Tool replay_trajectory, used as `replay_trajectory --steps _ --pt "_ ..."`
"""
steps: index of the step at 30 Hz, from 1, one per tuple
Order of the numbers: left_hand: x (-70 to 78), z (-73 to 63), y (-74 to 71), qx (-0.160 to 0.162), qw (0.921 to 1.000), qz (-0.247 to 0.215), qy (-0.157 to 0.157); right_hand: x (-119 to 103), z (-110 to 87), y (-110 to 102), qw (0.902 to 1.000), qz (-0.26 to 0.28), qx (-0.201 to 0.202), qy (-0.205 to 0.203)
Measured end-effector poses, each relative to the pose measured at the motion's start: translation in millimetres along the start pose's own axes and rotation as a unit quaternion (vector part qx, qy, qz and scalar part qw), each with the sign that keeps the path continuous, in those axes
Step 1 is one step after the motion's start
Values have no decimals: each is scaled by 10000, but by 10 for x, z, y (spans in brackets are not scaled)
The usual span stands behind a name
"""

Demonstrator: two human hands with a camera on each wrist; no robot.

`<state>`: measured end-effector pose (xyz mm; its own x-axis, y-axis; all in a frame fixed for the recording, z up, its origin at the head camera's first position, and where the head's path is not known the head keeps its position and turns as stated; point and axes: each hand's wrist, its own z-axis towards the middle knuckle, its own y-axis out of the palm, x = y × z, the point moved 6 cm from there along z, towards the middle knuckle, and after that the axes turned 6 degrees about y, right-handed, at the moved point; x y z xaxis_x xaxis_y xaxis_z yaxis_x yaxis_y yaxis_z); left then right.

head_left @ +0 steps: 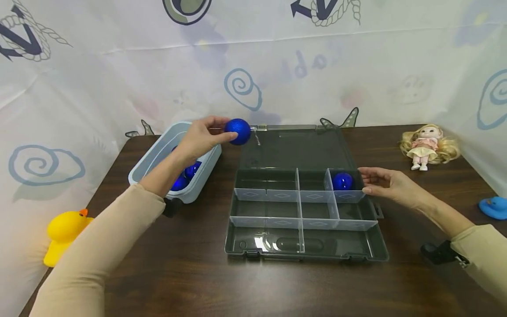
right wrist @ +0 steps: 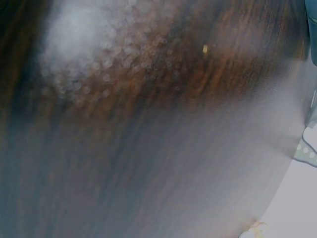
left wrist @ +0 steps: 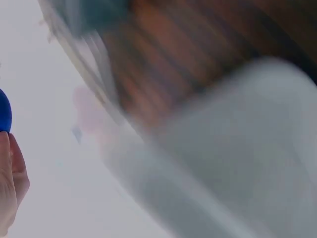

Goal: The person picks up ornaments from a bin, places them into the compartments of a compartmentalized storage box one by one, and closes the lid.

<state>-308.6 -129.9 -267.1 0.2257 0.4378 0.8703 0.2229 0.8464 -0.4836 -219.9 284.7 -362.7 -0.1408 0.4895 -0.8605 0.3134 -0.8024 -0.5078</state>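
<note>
My left hand (head_left: pixel 203 137) pinches a glittery blue ball (head_left: pixel 237 131) between thumb and fingers, held up between the light blue basket and the case's lid. In the left wrist view the same blue ball (left wrist: pixel 4 111) shows at the left edge, above the fingers. The grey divided case (head_left: pixel 306 237) lies with its lid (head_left: pixel 293 147) laid back. A shiny blue ball (head_left: pixel 342 181) sits in its back right compartment. Beside that compartment, my right hand (head_left: pixel 386 185) has its fingertips right at the case's right edge. More blue balls (head_left: pixel 180 182) lie in the basket (head_left: pixel 211 163), partly hidden by my left arm.
A blonde doll (head_left: pixel 424 146) lies at the back right of the brown table (head_left: pixel 190 268). A blue toy duck (head_left: pixel 494 207) is at the right edge, a yellow toy duck (head_left: pixel 65 235) at the left. A patterned white cloth (head_left: pixel 277 79) hangs behind.
</note>
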Motion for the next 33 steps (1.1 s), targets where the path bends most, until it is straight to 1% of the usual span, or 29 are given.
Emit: replay_trajectory --steps 2,4,8,11,14,16,19,22,26,29,33 --pt "121 2 258 -342 9991 -210 97 -5 0 -1 10000 82 -17 -48" --pt "205 5 509 -668 9970 -352 188 0 3 1 9999 125 -42 -98" --pt "286 26 962 -1194 9919 -348 270 9 14 13 9999 88 -62 -101" --pt "312 32 1244 -1509 9877 -241 347 13 15 16 9999 57 -74 -43" --pt "324 26 1450 -1724 9839 -127 445 13 7 10 10000 31 -66 49" --pt "319 15 1538 -1817 9823 11 459 10 2 2 10000 -7 -56 79" --pt "301 0 1611 -1867 9814 115 419 2 -5 -16 9999 -57 -35 90" --pt "288 -15 1645 -1854 9817 92 431 -1 -4 -27 10000 -48 -29 65" --pt "278 -27 1685 -1815 9811 207 632 2 0 -26 9999 -53 -39 84" --pt "266 -39 1707 -1758 9813 316 723 7 2 -12 9998 -101 -41 135" --pt "261 -57 1716 -1715 9818 289 767 13 5 0 9997 -167 -12 178"
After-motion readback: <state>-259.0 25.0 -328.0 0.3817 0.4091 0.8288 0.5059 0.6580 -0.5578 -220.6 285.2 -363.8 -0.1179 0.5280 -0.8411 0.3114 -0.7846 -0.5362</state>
